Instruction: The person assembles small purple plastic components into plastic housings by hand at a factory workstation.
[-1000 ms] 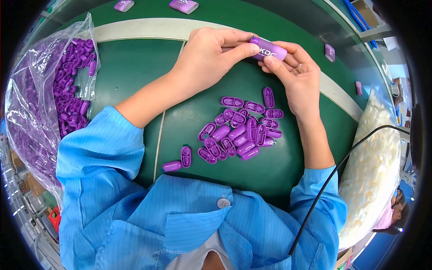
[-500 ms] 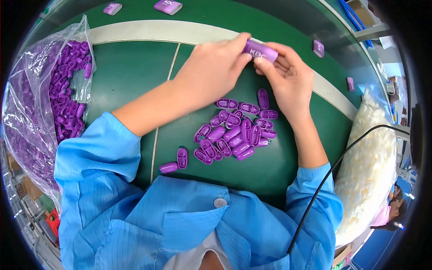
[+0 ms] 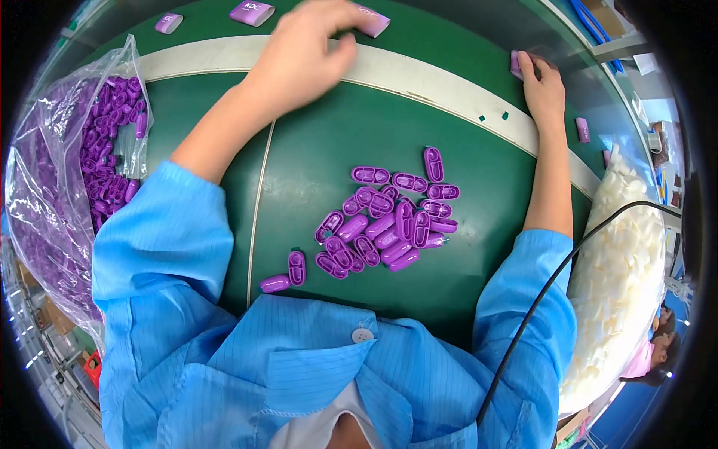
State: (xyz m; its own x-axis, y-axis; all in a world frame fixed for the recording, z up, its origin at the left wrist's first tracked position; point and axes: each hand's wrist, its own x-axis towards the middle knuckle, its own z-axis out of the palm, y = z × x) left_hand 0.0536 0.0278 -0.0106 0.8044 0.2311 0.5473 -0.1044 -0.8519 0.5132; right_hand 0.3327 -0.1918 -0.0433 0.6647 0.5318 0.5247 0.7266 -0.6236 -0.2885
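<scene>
My left hand reaches over the far green strip, slightly blurred. Its thumb and index finger are apart, and the index fingertip is at a flat purple case with white print. At the far right my right hand has its fingers closed on another purple case, partly hidden by them. Between my arms lies a loose pile of small oval purple plastic shells, some hollow side up, some smooth side up. Two more purple shells lie nearer to me on the left.
A clear plastic bag full of purple shells stands at the left. At the right is a bag of cream-white pieces, with a black cable in front. More purple cases lie along the far strip, beyond a white rail.
Both hands have separated and moved to the far strip. The case they held is no longer between them; one lies by my left fingers. Cases at the far left have shifted left.
</scene>
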